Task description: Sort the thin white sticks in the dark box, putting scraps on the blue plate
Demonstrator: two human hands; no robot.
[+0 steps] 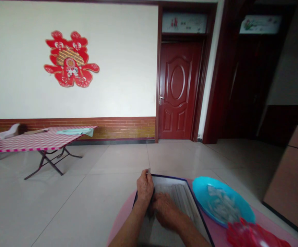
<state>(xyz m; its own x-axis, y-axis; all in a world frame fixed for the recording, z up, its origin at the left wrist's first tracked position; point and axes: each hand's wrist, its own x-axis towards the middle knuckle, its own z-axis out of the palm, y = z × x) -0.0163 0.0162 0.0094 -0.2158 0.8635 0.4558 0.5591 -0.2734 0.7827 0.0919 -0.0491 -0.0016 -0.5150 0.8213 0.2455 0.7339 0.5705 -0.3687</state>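
A shallow box with a dark blue rim [197, 205] rests on a pink round table [123, 219] right in front of me. Thin greyish strips [183, 197] stand packed in rows inside it. At the box's left edge, my left hand [145, 187] is closed around something with a small grey tip showing above the thumb. My right hand [166, 209] reaches into the box beside it, fingers bunched and a little blurred; what they grip is hidden. Right of the box sits a turquoise basin [198, 187] holding a heap of small clear-greyish pieces [222, 204].
A crumpled red plastic bag [251, 235] lies against the basin's near side. At the far right stands a brownish box-like piece [290, 181]. A folding table with a checked cloth [35, 140] is at the left. Behind are tiled floor [118, 157] and a dark red door [178, 82].
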